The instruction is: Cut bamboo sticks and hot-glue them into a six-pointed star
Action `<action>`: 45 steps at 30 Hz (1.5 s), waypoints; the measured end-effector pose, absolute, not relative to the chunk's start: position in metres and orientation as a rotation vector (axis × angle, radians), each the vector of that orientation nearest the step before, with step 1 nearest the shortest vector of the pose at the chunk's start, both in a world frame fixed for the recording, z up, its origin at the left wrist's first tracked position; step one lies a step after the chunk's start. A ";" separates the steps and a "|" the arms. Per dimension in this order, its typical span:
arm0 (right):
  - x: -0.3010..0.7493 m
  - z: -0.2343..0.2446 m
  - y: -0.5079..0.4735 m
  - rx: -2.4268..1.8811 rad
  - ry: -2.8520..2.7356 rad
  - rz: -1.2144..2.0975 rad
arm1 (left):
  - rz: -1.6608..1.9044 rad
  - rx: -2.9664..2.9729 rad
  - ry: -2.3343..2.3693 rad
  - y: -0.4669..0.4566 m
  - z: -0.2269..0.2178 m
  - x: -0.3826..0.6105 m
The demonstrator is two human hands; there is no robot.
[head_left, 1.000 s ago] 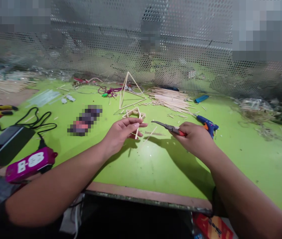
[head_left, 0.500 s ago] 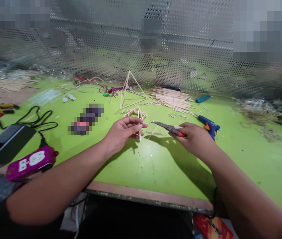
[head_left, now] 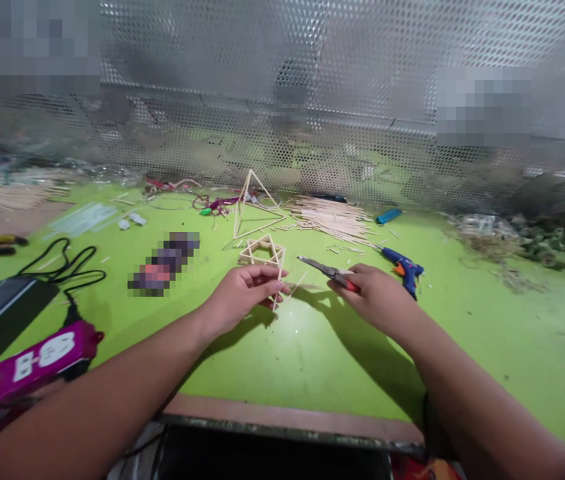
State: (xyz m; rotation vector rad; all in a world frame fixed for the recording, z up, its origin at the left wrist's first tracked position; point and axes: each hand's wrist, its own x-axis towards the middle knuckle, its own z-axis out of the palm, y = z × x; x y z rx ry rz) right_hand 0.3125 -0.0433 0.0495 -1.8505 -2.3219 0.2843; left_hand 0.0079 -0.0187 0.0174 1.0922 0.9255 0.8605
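My left hand [head_left: 245, 293] pinches a thin wooden stick [head_left: 276, 301] between thumb and fingers, tilted over the table. My right hand [head_left: 380, 291] is closed around red-handled pliers [head_left: 330, 271], whose jaws point left toward the stick without touching it. Just behind my left fingers lies a small star-shaped frame [head_left: 262, 261] of layered sticks; whether the held stick touches it, I cannot tell. A pyramid-shaped stick frame [head_left: 267, 194] stands farther back. Another loose stick [head_left: 296, 285] is near the left fingertips.
A pile of sticks [head_left: 330, 219] lies at the back, and a blue glue gun [head_left: 402, 262] sits beyond my right hand. At left are a black box [head_left: 7, 317], a magenta power strip [head_left: 45, 363] and cords. A perforated metal panel [head_left: 202, 133] closes off the table's back.
The whole scene sits lower in the picture as the view tips up. My left hand still grips the stick, which leans more now, and the pliers stay in my right hand.
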 end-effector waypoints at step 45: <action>0.310 0.046 -0.060 -1.725 -2.388 -0.663 | 0.647 1.075 0.902 -0.020 0.018 0.006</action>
